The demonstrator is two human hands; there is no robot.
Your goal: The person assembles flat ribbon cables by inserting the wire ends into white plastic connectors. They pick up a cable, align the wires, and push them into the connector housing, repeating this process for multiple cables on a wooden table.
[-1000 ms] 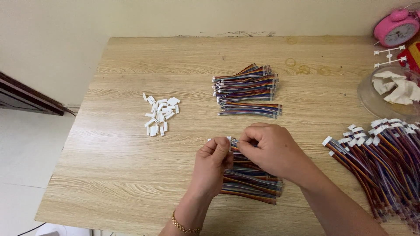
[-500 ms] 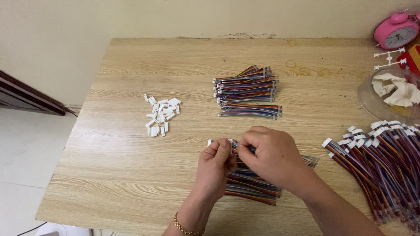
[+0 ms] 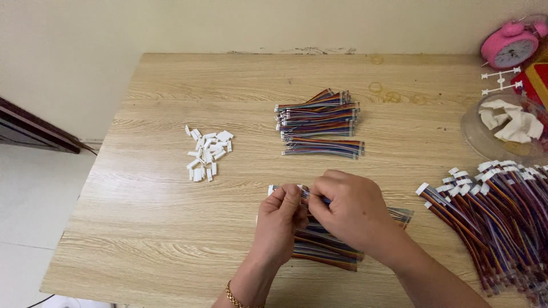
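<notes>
- off to the left hand's far left, well apart, there's a little heap of white connector housings (image 3: 208, 154) on the wooden table (image 3: 142, 239); nobody's touching those
- left hand (image 3: 281, 219) is pinched shut on the white-tipped end of a ribbon wire (image 3: 273, 189); that tip pokes out just left of its fingertips
- the wire's long axis runs left to right, straight across into the right hand (image 3: 349, 212), which is closed over the strands right beside the left; both hands are on it, the left one nearer the tip
- under both hands lies a loose pile of coloured wires (image 3: 325, 251); another stack (image 3: 319, 122) sits beyond them, and finished ones (image 3: 491, 211) to the right hand's right
- versus half a second ago: hands look barely shifted, same pinch; the tip sticks out about the same
</notes>
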